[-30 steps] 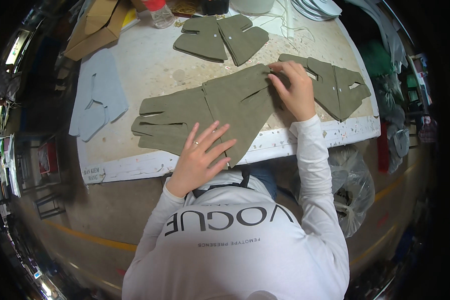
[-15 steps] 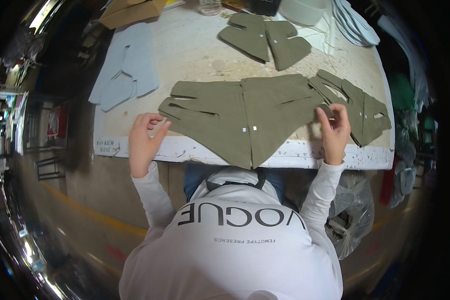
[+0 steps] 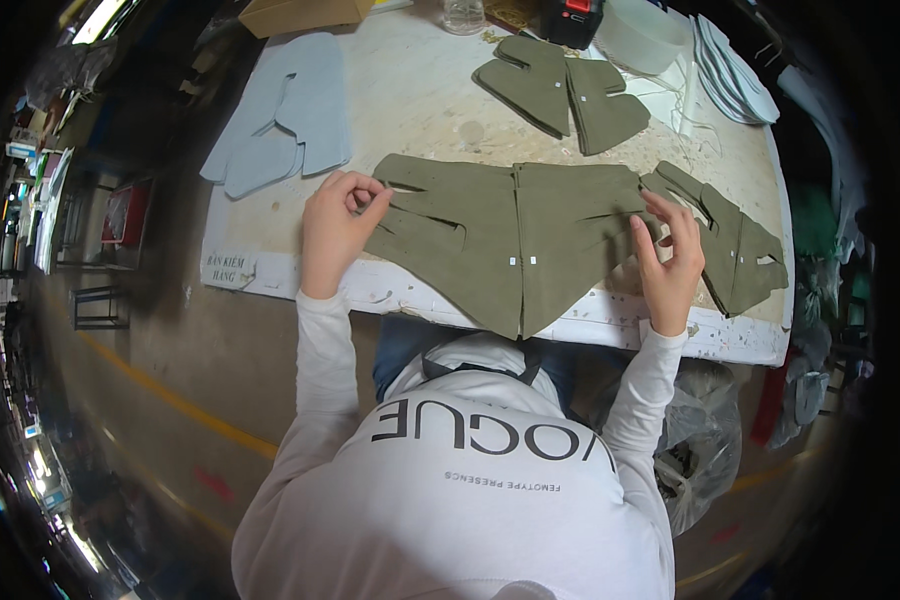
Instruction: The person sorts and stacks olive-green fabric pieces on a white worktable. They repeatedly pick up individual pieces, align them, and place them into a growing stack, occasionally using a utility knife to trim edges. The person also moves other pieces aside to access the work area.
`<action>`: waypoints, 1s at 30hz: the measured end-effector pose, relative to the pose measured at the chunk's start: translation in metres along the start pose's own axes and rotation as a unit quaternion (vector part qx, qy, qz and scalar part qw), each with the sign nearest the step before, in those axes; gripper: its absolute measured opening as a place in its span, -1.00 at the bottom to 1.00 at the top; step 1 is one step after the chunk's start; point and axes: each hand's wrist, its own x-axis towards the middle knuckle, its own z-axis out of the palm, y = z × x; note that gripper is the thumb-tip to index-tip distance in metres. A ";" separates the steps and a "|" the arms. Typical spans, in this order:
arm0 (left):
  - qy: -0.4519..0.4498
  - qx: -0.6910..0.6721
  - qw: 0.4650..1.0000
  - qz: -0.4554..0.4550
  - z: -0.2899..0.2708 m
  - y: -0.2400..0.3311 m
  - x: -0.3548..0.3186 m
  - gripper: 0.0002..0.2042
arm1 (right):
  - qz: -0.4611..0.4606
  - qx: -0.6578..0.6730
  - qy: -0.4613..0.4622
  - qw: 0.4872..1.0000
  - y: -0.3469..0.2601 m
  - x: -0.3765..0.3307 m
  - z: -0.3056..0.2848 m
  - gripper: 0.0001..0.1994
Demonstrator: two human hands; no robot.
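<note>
Could skew the olive-green cut fabric panels (image 3: 534,228), lying side by side at the near edge of the worktable (image 3: 420,110), by tugging unevenly with the left hand (image 3: 338,228), curled at one end with uncertain grip, and the right hand (image 3: 672,262), loosely open at the other.

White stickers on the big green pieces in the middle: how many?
2. The left sticker is on the left green piece, the right sticker on the right green piece, either side of where they meet. Some may hide underneath.
</note>
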 end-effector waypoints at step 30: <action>-0.047 0.183 0.973 0.134 0.133 0.043 0.193 -0.64 | 0.044 0.042 0.013 0.998 0.096 0.121 0.080 -0.48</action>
